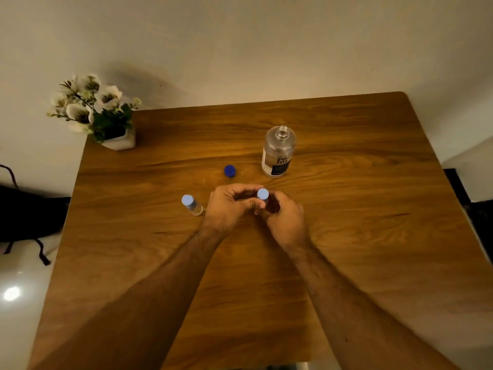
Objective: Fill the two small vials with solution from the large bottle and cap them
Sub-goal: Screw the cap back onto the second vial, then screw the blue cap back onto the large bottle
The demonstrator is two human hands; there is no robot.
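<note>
- A wooden table (346, 236) set against a pale wall carries everything
- The left hand (226, 206) and right hand (285, 217) meet, both curled around the second vial (262, 196), its light-blue cap showing on top
- This looks like the capping step; next calls for a firm final twist, vial kept upright
- Just left of the hands stands the first vial (191, 205), already capped
- Beyond the hands lie the dark-blue cap (230, 170) and the large bottle (278, 153), open
- Far left corner: a flower pot (118, 141)
</note>
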